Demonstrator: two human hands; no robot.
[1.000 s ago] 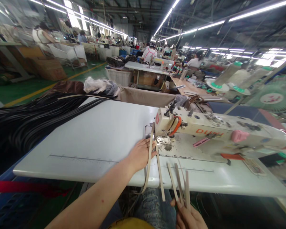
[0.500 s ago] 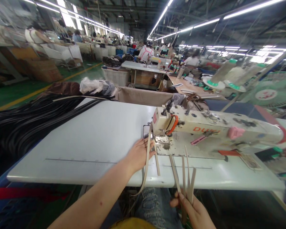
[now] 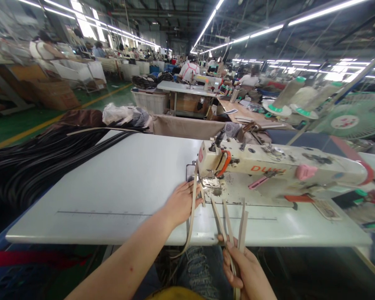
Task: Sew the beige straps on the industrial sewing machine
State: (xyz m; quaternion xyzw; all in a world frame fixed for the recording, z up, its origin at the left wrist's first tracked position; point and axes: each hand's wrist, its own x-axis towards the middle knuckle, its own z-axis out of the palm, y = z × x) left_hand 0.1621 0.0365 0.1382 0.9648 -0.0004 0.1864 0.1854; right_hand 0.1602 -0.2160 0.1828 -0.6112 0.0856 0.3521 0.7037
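Note:
My left hand (image 3: 183,202) lies on the white table beside the needle area of the sewing machine (image 3: 215,160), its fingers against a long beige strip (image 3: 193,212). That strip runs from the machine head down over the table's front edge. A short strip end (image 3: 203,196) shows by my fingertips. At the front edge, my right hand (image 3: 237,262) is closed around several beige strips (image 3: 242,229), which fan upward over the tabletop.
Black strips (image 3: 43,166) are heaped at the left. Thread cones (image 3: 287,96) and a green fan (image 3: 346,118) stand at the right. Behind the table (image 3: 137,166) hangs a beige cloth (image 3: 187,126). People sit at machines farther back.
My right hand has moved up and slightly left with its strips, nearer the table edge. The short strip by my left fingertips shows less of its length. My left hand has barely moved.

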